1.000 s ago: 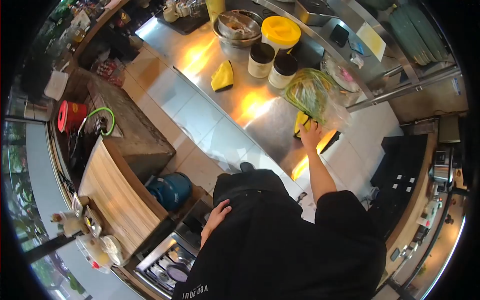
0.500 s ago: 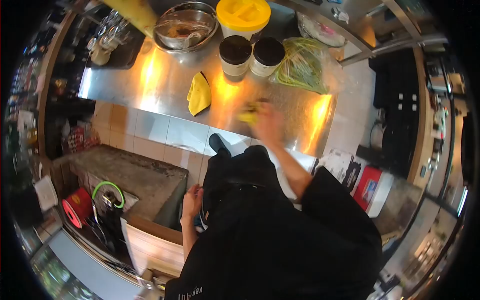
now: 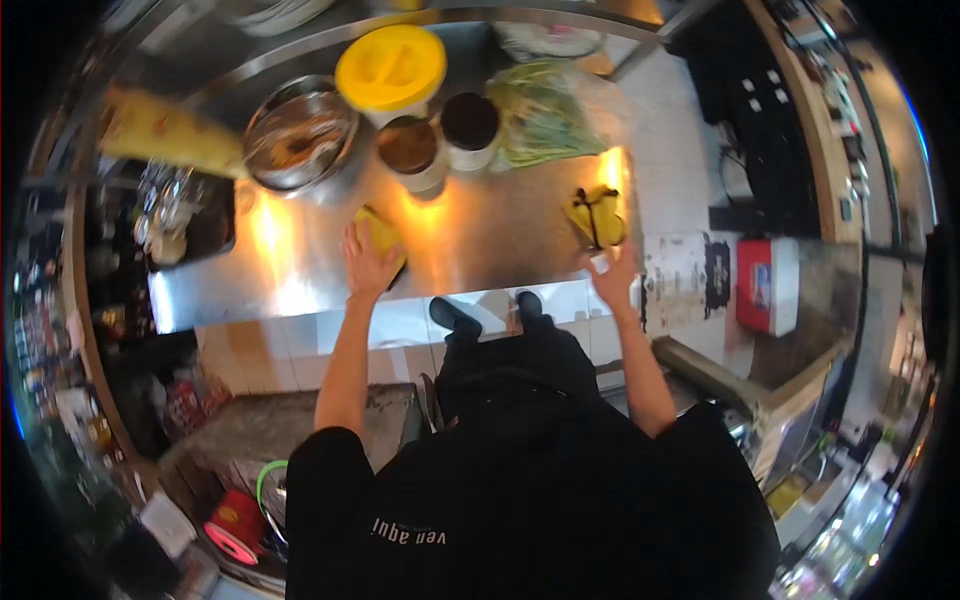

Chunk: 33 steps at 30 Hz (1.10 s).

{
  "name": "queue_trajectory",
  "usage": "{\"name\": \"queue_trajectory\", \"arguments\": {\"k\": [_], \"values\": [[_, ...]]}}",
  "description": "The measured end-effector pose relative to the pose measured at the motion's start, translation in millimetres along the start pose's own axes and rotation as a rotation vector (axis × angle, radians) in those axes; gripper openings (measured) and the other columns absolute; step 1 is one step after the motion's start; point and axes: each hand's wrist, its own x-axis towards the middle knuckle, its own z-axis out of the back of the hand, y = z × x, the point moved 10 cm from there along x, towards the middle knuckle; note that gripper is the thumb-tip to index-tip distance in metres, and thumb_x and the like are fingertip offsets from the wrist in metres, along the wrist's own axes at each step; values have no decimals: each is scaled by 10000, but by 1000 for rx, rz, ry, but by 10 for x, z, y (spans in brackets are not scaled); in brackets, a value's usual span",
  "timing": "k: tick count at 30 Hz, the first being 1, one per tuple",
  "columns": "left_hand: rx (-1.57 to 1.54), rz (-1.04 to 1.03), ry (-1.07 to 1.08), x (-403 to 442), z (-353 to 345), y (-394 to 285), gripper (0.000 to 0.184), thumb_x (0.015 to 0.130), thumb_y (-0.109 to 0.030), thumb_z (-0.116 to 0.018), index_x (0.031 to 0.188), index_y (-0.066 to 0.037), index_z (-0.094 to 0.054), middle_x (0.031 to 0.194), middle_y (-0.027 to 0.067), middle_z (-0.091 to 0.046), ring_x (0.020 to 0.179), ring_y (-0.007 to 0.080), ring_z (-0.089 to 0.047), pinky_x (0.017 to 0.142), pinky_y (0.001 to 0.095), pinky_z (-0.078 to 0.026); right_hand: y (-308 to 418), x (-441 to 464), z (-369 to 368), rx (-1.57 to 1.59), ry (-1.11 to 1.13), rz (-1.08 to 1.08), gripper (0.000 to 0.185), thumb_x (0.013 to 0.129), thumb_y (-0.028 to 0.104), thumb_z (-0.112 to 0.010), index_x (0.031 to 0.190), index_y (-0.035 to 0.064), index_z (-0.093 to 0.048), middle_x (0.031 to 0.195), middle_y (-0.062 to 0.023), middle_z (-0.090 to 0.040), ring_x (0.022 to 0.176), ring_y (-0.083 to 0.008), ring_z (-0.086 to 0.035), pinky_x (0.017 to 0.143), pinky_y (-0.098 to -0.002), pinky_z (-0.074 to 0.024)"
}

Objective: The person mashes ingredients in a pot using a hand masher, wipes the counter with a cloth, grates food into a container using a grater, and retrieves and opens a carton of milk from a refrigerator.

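Observation:
My left hand (image 3: 368,264) lies with fingers stretched out on a folded yellow cloth (image 3: 382,232) near the front edge of the steel table (image 3: 490,235). Part of that cloth is hidden under the hand. At the table's right end, my right hand (image 3: 613,277) has its fingers apart, just in front of a second yellow cloth (image 3: 606,222). This cloth is crumpled, with dark edging showing on top. A small whitish patch by the right fingertips is too blurred to name.
Along the back stand a metal bowl (image 3: 300,170), a yellow-lidded tub (image 3: 390,68), two dark-lidded containers (image 3: 409,150) (image 3: 470,128) and a plastic bag of green leaves (image 3: 540,115). A dark tray (image 3: 222,215) of utensils sits left. A red and white box (image 3: 768,285) is at right.
My right hand has moved right, and the cloth it was wiping with now lies crumpled at the table's right end. My left hand has come up from my side onto the folded cloth.

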Motion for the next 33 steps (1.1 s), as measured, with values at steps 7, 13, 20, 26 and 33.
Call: {"name": "queue_trajectory", "arguments": {"k": [7,13,20,26,33], "values": [[169,127,-57,-138,-943,-1130,757,803,-245,-622,1414,92,-331,1471,276,-313,1374,444,-259,1151,521,-210,-1667,-2090,665,77,111,-483,375,837,288,-687,1122,44,-670,1257,-207,-594,988,-296,-657,848,-360,-513],[-11,-177,167,253,-1702,-3280,738,794,-282,-606,1420,26,-367,1455,202,-358,1397,372,-260,1173,491,-163,-2938,-2316,1311,408,-14,-885,357,860,280,-672,1099,14,-672,1049,-173,-686,880,-253,-673,815,-346,-516],[-24,-233,-148,232,-869,-3608,543,896,-293,-567,1319,31,-462,1307,244,-479,1227,430,-418,1054,512,-303,-4018,-1144,1553,309,116,-538,469,860,306,-687,1202,-3,-599,1151,-214,-628,1079,-301,-610,912,-371,-474],[-564,-113,168,-563,-1543,-4732,174,873,-118,-582,1017,-40,-640,854,84,-667,700,193,-620,692,307,-507,-4402,252,1193,523,537,-437,553,887,363,-643,1316,28,-545,1341,-205,-550,1278,-340,-490,1069,-392,-382],[-684,-485,734,1158,-3353,-7624,260,958,-218,-540,1190,-156,-640,1268,83,-609,1234,319,-503,1080,408,-346,-5576,1082,548,792,829,-117,581,955,382,-500,1429,54,-428,1497,-94,-396,1375,-246,-361,1120,-344,-301]]}}
